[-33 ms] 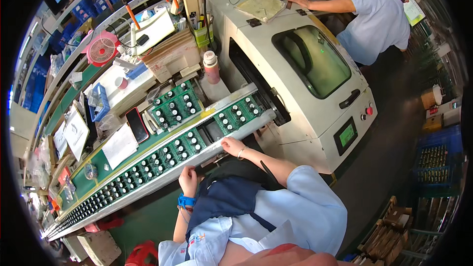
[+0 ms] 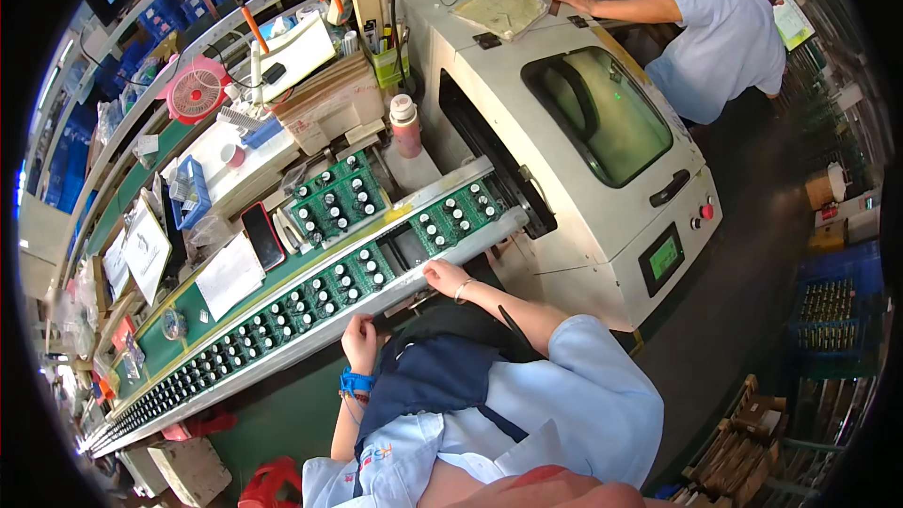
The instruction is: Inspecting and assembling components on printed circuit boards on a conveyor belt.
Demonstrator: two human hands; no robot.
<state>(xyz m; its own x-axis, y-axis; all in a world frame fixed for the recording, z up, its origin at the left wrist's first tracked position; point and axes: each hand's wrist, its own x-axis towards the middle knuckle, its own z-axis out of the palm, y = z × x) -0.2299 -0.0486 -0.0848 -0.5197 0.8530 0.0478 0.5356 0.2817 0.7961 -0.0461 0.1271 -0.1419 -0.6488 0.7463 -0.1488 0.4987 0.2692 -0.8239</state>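
Note:
My left hand (image 2: pixel 359 339), with a blue band on its wrist, rests against the front rail of a long conveyor (image 2: pixel 282 343) and holds nothing. My right hand (image 2: pixel 444 275), with a thin bracelet, lies flat on the same rail further right. Just beyond it sits a green circuit board (image 2: pixel 362 268) studded with black and white parts. Another such board (image 2: pixel 459 216) lies at the mouth of a white machine (image 2: pixel 602 179). Several more boards run down the line to the left (image 2: pixel 235 339).
A stack of green boards (image 2: pixel 337 199) sits behind the conveyor beside a phone (image 2: pixel 263 235) and papers (image 2: pixel 230 275). A pink fan (image 2: pixel 196 89) and a bottle (image 2: pixel 405 124) stand further back. Another person (image 2: pixel 715 33) works at the machine's far side. Crates (image 2: pixel 828 310) stand at the right.

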